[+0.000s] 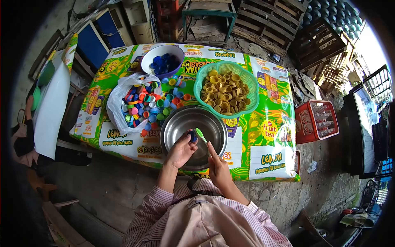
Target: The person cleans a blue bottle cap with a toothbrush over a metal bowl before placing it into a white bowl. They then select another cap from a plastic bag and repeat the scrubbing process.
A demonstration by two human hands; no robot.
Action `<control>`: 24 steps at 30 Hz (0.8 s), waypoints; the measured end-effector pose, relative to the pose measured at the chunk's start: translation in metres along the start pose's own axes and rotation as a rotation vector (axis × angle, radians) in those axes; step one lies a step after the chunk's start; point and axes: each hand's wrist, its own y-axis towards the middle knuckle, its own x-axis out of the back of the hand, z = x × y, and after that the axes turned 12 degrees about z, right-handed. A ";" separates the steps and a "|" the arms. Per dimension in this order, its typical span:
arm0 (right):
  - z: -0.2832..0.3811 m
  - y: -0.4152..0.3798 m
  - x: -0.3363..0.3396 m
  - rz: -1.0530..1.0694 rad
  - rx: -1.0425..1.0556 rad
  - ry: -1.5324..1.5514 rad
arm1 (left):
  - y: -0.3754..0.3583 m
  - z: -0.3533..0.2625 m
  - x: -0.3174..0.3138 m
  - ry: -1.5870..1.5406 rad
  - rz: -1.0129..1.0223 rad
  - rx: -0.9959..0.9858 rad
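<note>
Over the near part of a steel bowl (166, 142), my left hand (182, 151) holds a dark blue bottle cap (192, 136) between thumb and fingers. My right hand (219, 166) grips a green and white brush (200, 133), its head close beside the cap. Behind the bowl, to the left, a plastic bag (116, 108) lies open with many coloured caps (142, 97), some spilling out onto the printed cloth. A green basket (199, 84) full of yellow caps (224, 91) stands right of them. The white and purple bowl (147, 61) at the back holds dark blue caps (166, 61).
The table (271, 162) has a bright printed cover. On the floor to the right stands a red crate (302, 123) of glass bottles. Wooden pallets (267, 20) lean behind the table. Another person's arm (29, 108) shows at the far left, near green containers (37, 96).
</note>
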 end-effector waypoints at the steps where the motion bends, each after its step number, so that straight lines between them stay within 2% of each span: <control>1: 0.002 0.000 0.002 -0.001 0.000 -0.001 | 0.000 0.000 0.001 -0.009 -0.024 0.001; 4: 0.005 0.001 0.003 0.002 -0.056 0.011 | 0.003 0.001 -0.007 -0.031 -0.073 -0.023; 6: -0.001 0.003 -0.003 -0.017 0.029 0.011 | 0.004 0.001 -0.010 -0.044 -0.096 -0.045; 7: -0.002 0.004 0.000 0.017 -0.098 0.029 | 0.004 0.001 -0.010 -0.057 -0.117 -0.042; 9: 0.003 0.003 0.002 -0.009 -0.025 0.011 | 0.002 0.002 -0.005 -0.038 -0.150 -0.044; 10: 0.005 0.003 0.002 -0.038 0.046 -0.005 | 0.002 0.002 0.000 -0.036 -0.151 -0.048; 12: 0.000 0.004 0.000 -0.003 0.071 -0.045 | 0.002 0.002 0.004 -0.078 -0.004 -0.016; 14: -0.003 0.007 0.003 0.021 -0.098 -0.015 | 0.001 0.003 0.004 -0.098 -0.043 0.006; 16: -0.003 0.005 0.003 -0.022 -0.051 -0.019 | 0.000 0.003 -0.001 -0.082 -0.089 -0.020; 18: 0.003 0.002 0.003 0.039 0.049 -0.019 | -0.001 0.004 0.000 -0.124 -0.071 -0.033; 20: 0.003 0.005 0.006 0.059 -0.007 -0.013 | 0.000 0.003 -0.013 0.023 -0.140 -0.011; 22: 0.000 0.004 0.008 0.014 -0.095 0.022 | -0.001 0.005 -0.010 0.041 -0.165 0.003; 24: -0.001 -0.001 0.003 0.017 -0.050 0.011 | 0.000 0.008 0.003 0.026 -0.074 -0.027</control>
